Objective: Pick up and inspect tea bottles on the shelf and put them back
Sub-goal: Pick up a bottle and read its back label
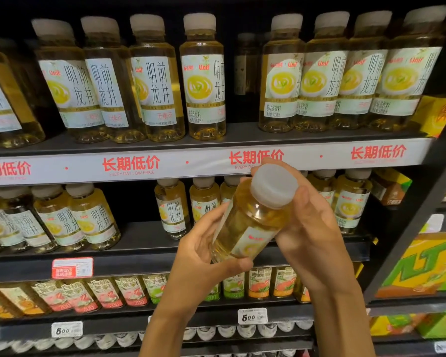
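Fingers (304, 202) of both hands curl round one tea bottle (252, 222), held tilted before the shelf (216, 140); left hand (204, 256) low, right hand (312, 228) near cap. Inspection step. Next: upright it, return to the upper-row gap (245, 73). Dim store aisle, stocked racks.

A white strip with red words (255, 157) runs across. Price tags (252, 316) sit lower down. Green and yellow boxes (422, 269) sit on the right.
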Demonstrator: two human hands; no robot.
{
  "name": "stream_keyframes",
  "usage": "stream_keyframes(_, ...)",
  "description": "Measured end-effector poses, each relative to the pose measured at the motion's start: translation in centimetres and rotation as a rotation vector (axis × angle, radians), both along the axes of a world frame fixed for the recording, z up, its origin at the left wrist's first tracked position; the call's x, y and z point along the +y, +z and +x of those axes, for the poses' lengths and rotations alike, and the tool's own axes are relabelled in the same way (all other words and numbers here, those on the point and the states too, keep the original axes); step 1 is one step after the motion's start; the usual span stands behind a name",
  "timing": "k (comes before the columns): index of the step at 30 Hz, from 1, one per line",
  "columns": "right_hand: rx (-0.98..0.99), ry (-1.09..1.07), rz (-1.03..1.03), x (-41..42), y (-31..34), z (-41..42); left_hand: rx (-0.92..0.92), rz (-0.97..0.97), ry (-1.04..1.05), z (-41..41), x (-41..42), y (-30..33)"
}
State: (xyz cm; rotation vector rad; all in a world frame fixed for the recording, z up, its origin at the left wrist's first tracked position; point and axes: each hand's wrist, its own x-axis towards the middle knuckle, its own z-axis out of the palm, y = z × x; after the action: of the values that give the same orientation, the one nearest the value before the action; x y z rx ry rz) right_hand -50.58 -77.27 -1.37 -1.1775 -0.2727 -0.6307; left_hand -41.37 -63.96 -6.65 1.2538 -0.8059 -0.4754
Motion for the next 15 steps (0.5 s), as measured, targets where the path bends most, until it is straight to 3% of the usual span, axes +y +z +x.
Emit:
stream_keyframes(3,0.017,-0.030,0.010,-0.1,0.1,0.2,0.033,0.002,-0.082,-0.3,0.2,0.4)
stream_keyframes(7,0.088,-0.084,-0.122,-0.1,0.6,0.7,0.036,0.019,-0.150,-0.9,0.1,0.1)
stream_keyframes(15,0.134,-0.175,-0.058,0.3,1.6,2.3,0.037,0.034,0.015,-1.1,-0.8,-0.9)
